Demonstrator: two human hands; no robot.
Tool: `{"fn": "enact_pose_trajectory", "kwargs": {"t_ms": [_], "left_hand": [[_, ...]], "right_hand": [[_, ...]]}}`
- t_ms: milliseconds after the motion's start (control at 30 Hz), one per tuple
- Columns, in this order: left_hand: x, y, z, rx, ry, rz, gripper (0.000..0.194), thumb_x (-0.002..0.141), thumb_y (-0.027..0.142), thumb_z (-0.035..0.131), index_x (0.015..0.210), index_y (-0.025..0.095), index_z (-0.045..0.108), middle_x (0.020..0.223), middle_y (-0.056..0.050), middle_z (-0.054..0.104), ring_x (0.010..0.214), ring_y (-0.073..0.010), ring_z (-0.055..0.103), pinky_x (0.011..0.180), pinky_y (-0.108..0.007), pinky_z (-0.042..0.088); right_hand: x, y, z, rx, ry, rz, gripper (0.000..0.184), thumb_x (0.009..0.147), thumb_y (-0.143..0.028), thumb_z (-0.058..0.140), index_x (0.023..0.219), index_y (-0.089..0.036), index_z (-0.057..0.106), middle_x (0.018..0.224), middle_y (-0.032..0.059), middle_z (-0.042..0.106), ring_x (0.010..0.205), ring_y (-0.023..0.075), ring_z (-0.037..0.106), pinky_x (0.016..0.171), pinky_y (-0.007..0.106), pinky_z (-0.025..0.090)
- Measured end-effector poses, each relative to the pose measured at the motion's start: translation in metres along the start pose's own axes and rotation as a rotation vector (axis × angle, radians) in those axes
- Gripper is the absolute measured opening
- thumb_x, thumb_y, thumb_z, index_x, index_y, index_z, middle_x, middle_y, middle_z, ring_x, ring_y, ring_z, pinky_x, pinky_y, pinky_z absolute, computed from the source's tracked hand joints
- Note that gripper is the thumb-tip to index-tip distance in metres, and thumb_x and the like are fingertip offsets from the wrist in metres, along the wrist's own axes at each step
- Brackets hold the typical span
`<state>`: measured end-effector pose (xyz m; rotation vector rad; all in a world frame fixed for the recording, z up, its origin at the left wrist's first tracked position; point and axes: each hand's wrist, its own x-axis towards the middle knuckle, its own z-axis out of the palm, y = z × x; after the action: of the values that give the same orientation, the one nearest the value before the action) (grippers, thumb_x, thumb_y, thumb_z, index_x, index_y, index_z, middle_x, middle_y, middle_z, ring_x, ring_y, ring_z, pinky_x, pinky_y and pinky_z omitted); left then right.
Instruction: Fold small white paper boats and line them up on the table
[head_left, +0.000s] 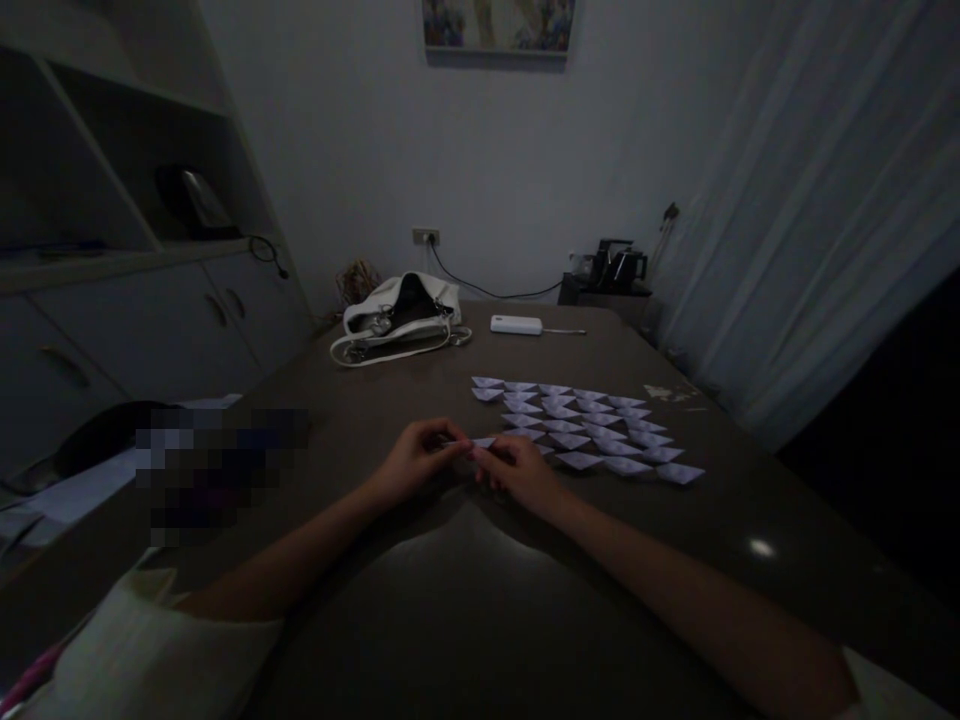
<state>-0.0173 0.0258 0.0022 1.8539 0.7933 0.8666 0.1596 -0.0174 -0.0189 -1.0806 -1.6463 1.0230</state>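
Both hands pinch one paper piece.
Left hand (417,455) and right hand (520,470) each hold a closed grip on the paper (484,442), beside folded rows (592,428) on the bench (465,590).

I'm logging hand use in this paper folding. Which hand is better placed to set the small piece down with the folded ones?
Probably the right hand. Both hands pinch the small paper piece, but the rows of folded pieces lie directly beside the right hand, while the left hand would have to cross over.
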Motion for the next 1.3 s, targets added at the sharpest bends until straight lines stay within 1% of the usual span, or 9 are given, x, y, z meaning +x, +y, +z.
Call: {"fn": "enact_pose_trajectory", "kwargs": {"t_ms": [167,300,400,533,767,900,1067,1167,1300], "left_hand": [[-0.001,0.007,0.000,-0.034,0.024,0.010,0.018,0.075,0.030,0.064,0.074,0.012,0.061,0.068,-0.002,0.062,0.064,-0.0136,0.056,0.059,-0.022,0.044],[-0.002,0.007,0.002,-0.014,-0.043,0.029,0.017,0.077,0.029,0.062,0.076,0.012,0.060,0.069,-0.002,0.062,0.068,-0.0148,0.058,0.062,-0.024,0.045],[-0.002,0.005,0.003,-0.023,-0.096,0.025,0.018,0.079,0.030,0.060,0.077,0.013,0.058,0.068,-0.001,0.061,0.067,-0.0146,0.059,0.063,-0.024,0.045],[-0.003,0.003,0.004,-0.044,-0.130,-0.003,0.019,0.081,0.031,0.058,0.080,0.012,0.057,0.069,-0.002,0.062,0.065,-0.0152,0.060,0.062,-0.025,0.046],[-0.003,0.008,0.002,0.018,-0.087,0.009,0.017,0.079,0.029,0.061,0.077,0.012,0.060,0.069,-0.002,0.062,0.068,-0.0144,0.058,0.063,-0.024,0.045],[-0.003,0.006,0.004,-0.027,-0.106,-0.025,0.019,0.079,0.032,0.061,0.080,0.012,0.060,0.070,-0.002,0.063,0.066,-0.0141,0.059,0.061,-0.023,0.045],[-0.003,0.002,0.004,-0.035,-0.128,-0.020,0.023,0.083,0.034,0.058,0.086,0.012,0.060,0.076,-0.004,0.064,0.071,-0.0157,0.060,0.064,-0.025,0.046],[-0.004,0.001,0.003,-0.054,-0.147,-0.026,0.024,0.083,0.035,0.057,0.087,0.012,0.060,0.079,-0.004,0.065,0.072,-0.0162,0.061,0.065,-0.025,0.046],[-0.003,0.002,0.004,-0.078,-0.150,-0.045,0.024,0.081,0.035,0.059,0.086,0.011,0.060,0.079,-0.005,0.065,0.072,-0.0169,0.061,0.066,-0.026,0.046]], "right_hand": [[-0.001,-0.001,0.001,0.010,-0.095,0.009,0.021,0.084,-0.030,0.054,0.077,-0.013,0.062,0.064,0.0018,0.061,0.048,0.0082,0.049,0.046,0.019,0.039],[0.000,0.001,0.001,0.021,-0.095,-0.016,0.024,0.086,-0.033,0.051,0.078,-0.013,0.062,0.063,0.0006,0.059,0.047,0.0082,0.048,0.045,0.019,0.037],[0.000,0.002,0.000,-0.008,-0.100,-0.040,0.030,0.087,-0.036,0.050,0.071,-0.013,0.062,0.060,0.0004,0.058,0.046,0.0081,0.046,0.045,0.019,0.035],[0.000,0.001,0.000,-0.037,-0.101,-0.028,0.034,0.086,-0.037,0.052,0.063,-0.013,0.061,0.053,-0.0002,0.055,0.045,0.0084,0.046,0.044,0.020,0.033],[-0.001,0.005,0.002,-0.013,-0.120,0.006,0.026,0.083,-0.030,0.056,0.065,-0.013,0.063,0.054,-0.0003,0.057,0.047,0.0086,0.049,0.046,0.020,0.036],[-0.001,0.007,0.002,-0.060,-0.096,-0.012,0.030,0.083,-0.033,0.056,0.062,-0.012,0.063,0.050,-0.0012,0.054,0.044,0.0077,0.045,0.044,0.019,0.033],[0.001,0.008,0.000,-0.015,-0.027,-0.024,0.036,0.083,-0.037,0.055,0.058,-0.013,0.061,0.047,-0.0007,0.053,0.041,0.0081,0.046,0.042,0.020,0.033],[0.002,0.009,-0.002,0.032,0.018,-0.022,0.034,0.083,-0.035,0.055,0.057,-0.013,0.061,0.047,-0.0009,0.052,0.041,0.0081,0.046,0.042,0.020,0.034],[0.001,0.008,-0.002,0.050,0.026,-0.005,0.030,0.082,-0.033,0.057,0.060,-0.013,0.061,0.049,-0.0007,0.053,0.043,0.0078,0.047,0.042,0.019,0.035]]}}
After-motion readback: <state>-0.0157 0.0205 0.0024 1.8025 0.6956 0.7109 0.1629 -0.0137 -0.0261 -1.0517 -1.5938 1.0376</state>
